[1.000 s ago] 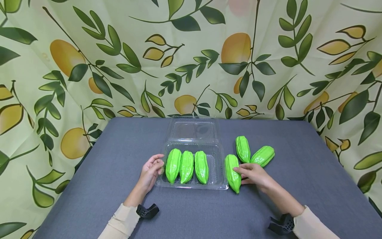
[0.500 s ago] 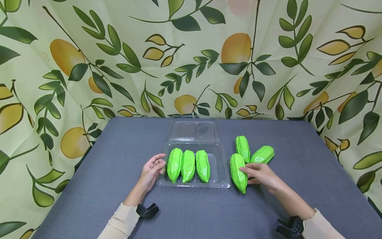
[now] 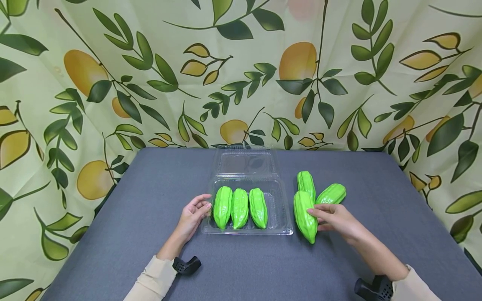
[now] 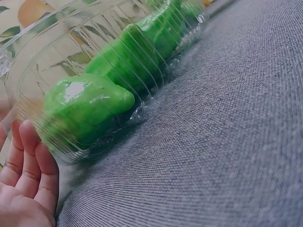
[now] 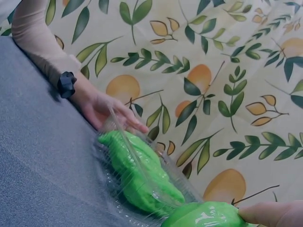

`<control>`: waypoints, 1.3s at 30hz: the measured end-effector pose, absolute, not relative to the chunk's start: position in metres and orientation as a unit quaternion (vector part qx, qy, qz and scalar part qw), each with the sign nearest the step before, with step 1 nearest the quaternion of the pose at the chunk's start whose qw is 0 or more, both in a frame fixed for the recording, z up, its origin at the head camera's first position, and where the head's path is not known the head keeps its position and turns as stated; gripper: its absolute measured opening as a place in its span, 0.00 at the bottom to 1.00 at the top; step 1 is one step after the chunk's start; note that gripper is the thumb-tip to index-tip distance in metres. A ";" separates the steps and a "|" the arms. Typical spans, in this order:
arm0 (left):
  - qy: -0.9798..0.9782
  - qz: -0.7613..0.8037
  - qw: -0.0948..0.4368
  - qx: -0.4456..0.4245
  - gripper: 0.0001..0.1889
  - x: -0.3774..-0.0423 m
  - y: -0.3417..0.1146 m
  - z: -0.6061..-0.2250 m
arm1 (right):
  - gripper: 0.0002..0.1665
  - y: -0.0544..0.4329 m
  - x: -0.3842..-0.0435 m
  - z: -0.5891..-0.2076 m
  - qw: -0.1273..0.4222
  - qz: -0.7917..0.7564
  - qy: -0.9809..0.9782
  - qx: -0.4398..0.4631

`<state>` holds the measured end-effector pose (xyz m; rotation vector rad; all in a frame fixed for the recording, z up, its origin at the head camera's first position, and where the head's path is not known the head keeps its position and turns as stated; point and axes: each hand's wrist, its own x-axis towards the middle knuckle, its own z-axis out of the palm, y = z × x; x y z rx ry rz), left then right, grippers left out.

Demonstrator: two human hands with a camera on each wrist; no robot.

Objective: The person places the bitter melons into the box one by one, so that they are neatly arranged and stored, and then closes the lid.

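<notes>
A clear plastic clamshell container (image 3: 278, 228) lies with its lid folded back. Inside it, three green ridged bitter melons (image 3: 239, 208) sit side by side toward the left. My left hand (image 3: 194, 213) grips the container's left rim; in the left wrist view several fingers (image 4: 29, 158) stand against its outer wall. To the right of the container, my right hand (image 3: 333, 219) pinches another bitter melon (image 3: 304, 217) between thumb and fingers. In the right wrist view only the thumb shows on this melon (image 5: 203, 215).
Two more bitter melons, one upright (image 3: 306, 182) and one slanting (image 3: 332, 193), lie behind the right hand. The open lid (image 3: 246, 161) reaches toward the table's back edge. A leaf-and-fruit patterned cloth (image 3: 241, 83) hangs behind the grey table (image 3: 241, 271).
My right hand has moved right with its bitter melon, away from the container. The container and the melons in it have shifted slightly right, along with my left hand.
</notes>
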<state>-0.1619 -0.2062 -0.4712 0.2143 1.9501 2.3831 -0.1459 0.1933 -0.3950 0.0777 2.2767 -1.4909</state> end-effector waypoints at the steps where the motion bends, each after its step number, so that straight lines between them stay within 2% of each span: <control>1: 0.633 0.771 0.026 0.068 0.14 -0.162 -0.206 -0.471 | 0.39 0.193 -0.146 -0.394 0.208 -0.536 0.818 0.027; 24: 0.661 0.748 -0.004 0.066 0.13 -0.162 -0.204 -0.475 | 0.41 0.174 -0.155 -0.383 0.215 -0.555 0.803 0.019; 39: 0.664 0.745 -0.004 0.060 0.13 -0.163 -0.203 -0.475 | 0.38 0.156 -0.161 -0.389 0.209 -0.572 0.793 0.007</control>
